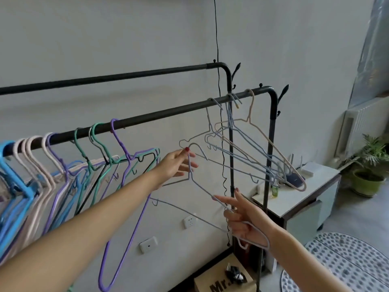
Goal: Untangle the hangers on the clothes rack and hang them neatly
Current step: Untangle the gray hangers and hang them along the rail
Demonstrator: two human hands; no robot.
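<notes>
While both arms reach out toward the black clothes rack (168, 110), the left hand (177, 163) pinches the neck of a pale grey-blue wire hanger (202, 187) just below its hook, thumb and forefinger closed on the wire and the other fingers spread loosely. That hanger is off the rail and held in the air, tilted so its far shoulder drops down to the right hand (244, 223), where the wire loop passes around the palm and wrist; the fingers there are curled on the wire, with the forefinger stretched along it. Above and to the right, a tangled cluster of pale hangers (250, 150), beige, grey and light blue, hangs from the near rail close to its bent end, frames crossing one another at slanted angles. Further left along the same rail a purple hanger (124, 186) hangs by itself, then green, black, lilac, pink and blue ones crowd together in a row of hangers (63, 165). A second, higher rail runs behind. Beyond the rack stands a white cabinet (305, 199) with a router on top, near a potted plant (368, 171), and a cardboard box (223, 279) sits on the floor beneath the rack.
</notes>
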